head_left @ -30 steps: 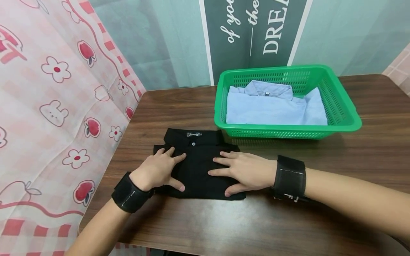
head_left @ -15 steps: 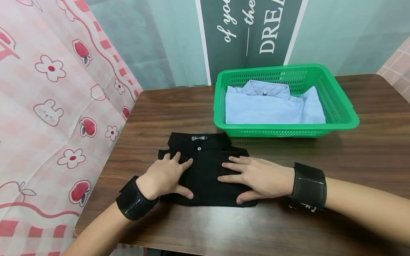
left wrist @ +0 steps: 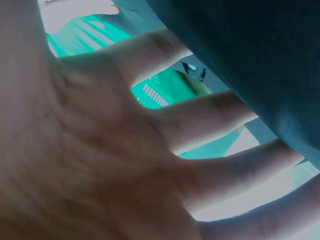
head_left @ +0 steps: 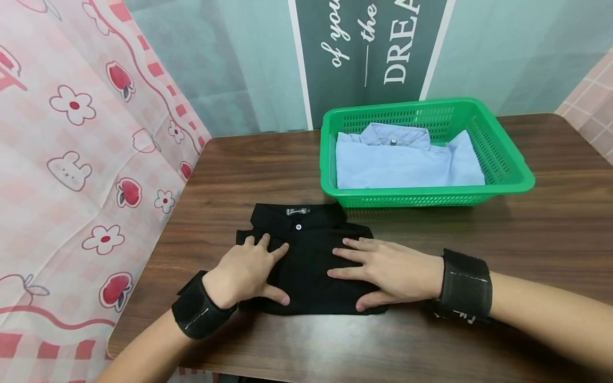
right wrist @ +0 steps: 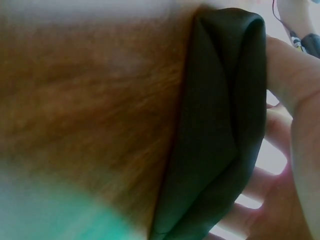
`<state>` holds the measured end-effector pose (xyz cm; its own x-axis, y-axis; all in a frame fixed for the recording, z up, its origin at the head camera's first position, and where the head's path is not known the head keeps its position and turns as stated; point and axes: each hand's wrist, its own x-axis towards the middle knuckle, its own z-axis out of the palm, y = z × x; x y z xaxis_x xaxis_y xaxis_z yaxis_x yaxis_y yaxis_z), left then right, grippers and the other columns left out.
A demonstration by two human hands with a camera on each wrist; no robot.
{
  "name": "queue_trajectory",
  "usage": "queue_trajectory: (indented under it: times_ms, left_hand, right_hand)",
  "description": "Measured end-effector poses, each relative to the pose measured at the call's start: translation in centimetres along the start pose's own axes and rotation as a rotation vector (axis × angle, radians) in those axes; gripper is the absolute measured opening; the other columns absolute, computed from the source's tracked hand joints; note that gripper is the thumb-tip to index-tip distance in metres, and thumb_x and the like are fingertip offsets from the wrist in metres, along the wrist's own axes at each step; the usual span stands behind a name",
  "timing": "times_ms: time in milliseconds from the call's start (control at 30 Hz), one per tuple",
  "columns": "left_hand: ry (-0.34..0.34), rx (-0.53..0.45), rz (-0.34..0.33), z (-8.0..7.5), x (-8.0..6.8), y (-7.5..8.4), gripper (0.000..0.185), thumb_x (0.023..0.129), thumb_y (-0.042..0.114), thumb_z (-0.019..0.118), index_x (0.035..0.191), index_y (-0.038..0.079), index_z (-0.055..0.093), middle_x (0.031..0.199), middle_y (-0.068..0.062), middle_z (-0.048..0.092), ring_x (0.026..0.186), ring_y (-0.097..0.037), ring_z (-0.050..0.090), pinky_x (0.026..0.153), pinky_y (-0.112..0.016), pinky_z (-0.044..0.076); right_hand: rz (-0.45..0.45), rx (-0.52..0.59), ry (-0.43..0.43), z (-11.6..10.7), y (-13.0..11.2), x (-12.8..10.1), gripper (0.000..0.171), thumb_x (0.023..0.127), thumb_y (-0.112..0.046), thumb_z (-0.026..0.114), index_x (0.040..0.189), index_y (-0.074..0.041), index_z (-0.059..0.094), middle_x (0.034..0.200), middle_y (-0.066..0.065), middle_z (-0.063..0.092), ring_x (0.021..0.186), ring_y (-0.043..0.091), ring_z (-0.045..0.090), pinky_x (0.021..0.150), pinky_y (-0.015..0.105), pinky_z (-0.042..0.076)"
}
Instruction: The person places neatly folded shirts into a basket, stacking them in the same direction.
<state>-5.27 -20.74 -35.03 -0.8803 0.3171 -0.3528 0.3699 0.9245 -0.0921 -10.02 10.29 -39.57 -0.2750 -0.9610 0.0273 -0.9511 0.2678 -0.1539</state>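
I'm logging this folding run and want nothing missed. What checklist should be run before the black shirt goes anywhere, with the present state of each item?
1. Black shirt folded into a compact rectangle, collar and button on top: ok.
2. Left hand flat on the shirt's left half, fingers spread: ok.
3. Right hand flat on the right half, thumb at the near edge: ok.
4. Grip taken on the shirt for lifting: not ok, both hands only press.
5. Green basket within reach just behind the shirt: ok.
6. Room in the basket on top of the folded light blue shirt: ok, probably; its depth is hard to judge.
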Motion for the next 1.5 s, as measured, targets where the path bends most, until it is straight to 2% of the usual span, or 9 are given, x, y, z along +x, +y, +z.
queue_trajectory:
  times_ms: [200, 433, 633, 1000, 1300, 1500]
  left_hand:
    - [-0.007, 0.007, -0.004, 0.1, -0.8, 0.7, 0.104, 0.071, 0.075, 0.083, 0.156, 0.022, 0.055, 0.155, -0.029, 0.052, 0.132, -0.051, 0.059, 0.096, -0.057, 0.059]
    - [-0.035, 0.011, 0.014, 0.0, -1.2, 1.6, 0.105, 0.070, 0.074, 0.084, 0.156, 0.024, 0.054, 0.156, -0.028, 0.052, 0.133, -0.050, 0.058, 0.096, -0.057, 0.060]
    - [-0.046, 0.036, 0.040, -0.3, -0.8, 2.3, 0.105, 0.069, 0.075, 0.084, 0.157, 0.026, 0.053, 0.156, -0.026, 0.053, 0.136, -0.050, 0.057, 0.097, -0.057, 0.059]
    - [-0.084, 0.066, 0.048, -0.9, 0.2, 4.4, 0.107, 0.070, 0.075, 0.084, 0.159, 0.028, 0.049, 0.160, -0.026, 0.049, 0.138, -0.047, 0.055, 0.094, -0.051, 0.062]
    - [-0.078, 0.071, 0.083, -1.1, 0.5, 5.3, 0.108, 0.070, 0.076, 0.083, 0.161, 0.031, 0.046, 0.161, -0.024, 0.047, 0.141, -0.046, 0.053, 0.095, -0.050, 0.061]
    - [-0.080, 0.083, 0.110, -1.3, 0.8, 5.6, 0.109, 0.068, 0.078, 0.083, 0.161, 0.033, 0.045, 0.161, -0.024, 0.048, 0.141, -0.045, 0.053, 0.094, -0.050, 0.062]
  right_hand:
    - [0.002, -0.001, -0.026, -0.1, -0.7, -0.5, 0.063, 0.104, -0.062, 0.054, 0.156, -0.028, 0.053, 0.162, 0.014, 0.050, 0.150, 0.043, 0.047, 0.113, 0.058, 0.049]
    - [-0.006, -0.001, 0.003, 0.1, -1.1, -1.8, 0.062, 0.103, -0.063, 0.054, 0.156, -0.031, 0.053, 0.161, 0.011, 0.052, 0.148, 0.041, 0.051, 0.109, 0.057, 0.052]
    - [0.005, 0.019, 0.013, -0.1, -1.1, -3.1, 0.062, 0.103, -0.064, 0.053, 0.157, -0.032, 0.051, 0.162, 0.010, 0.052, 0.147, 0.041, 0.051, 0.107, 0.057, 0.053]
    - [0.030, 0.021, 0.068, 0.0, -1.1, -5.3, 0.063, 0.100, -0.064, 0.058, 0.155, -0.033, 0.054, 0.160, 0.009, 0.054, 0.145, 0.040, 0.054, 0.104, 0.057, 0.056]
    - [0.041, 0.012, 0.102, 0.0, -1.1, -6.7, 0.064, 0.099, -0.063, 0.061, 0.155, -0.033, 0.053, 0.159, 0.008, 0.055, 0.143, 0.040, 0.056, 0.100, 0.056, 0.057]
    - [0.065, 0.041, 0.085, -0.1, -1.1, -7.4, 0.066, 0.098, -0.063, 0.061, 0.157, -0.036, 0.050, 0.161, 0.007, 0.053, 0.144, 0.041, 0.055, 0.100, 0.057, 0.057]
